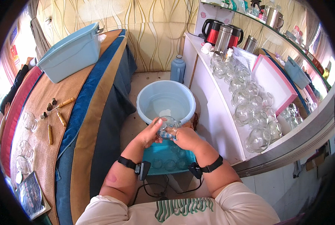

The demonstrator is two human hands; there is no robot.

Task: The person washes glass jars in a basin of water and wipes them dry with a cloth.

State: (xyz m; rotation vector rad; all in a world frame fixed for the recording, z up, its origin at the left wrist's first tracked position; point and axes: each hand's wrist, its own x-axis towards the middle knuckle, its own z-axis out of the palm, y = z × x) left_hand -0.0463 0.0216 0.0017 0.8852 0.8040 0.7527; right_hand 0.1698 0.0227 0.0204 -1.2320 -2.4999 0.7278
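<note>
A clear glass cupping jar [166, 121] is held over the near rim of a light blue round basin [141, 108] with water in it. My left hand [150, 133] grips the jar from the left, thumb on top. My right hand [185, 137] is at the jar's mouth, its fingers partly inside with a blue-and-white cloth [166, 134] that shows through the glass. Below my hands is a turquoise tray [171, 172] holding several clear glass jars [169, 164], partly hidden by my hands.
Several glass jars [244, 114] crowd the white counter [239, 137] at right, beside kettles and steel flasks. A blue thermos [177, 69] stands behind the basin. On the covered bed at left are a blue tub [71, 53], wooden-handled tools [61, 119] and glass jars [30, 121].
</note>
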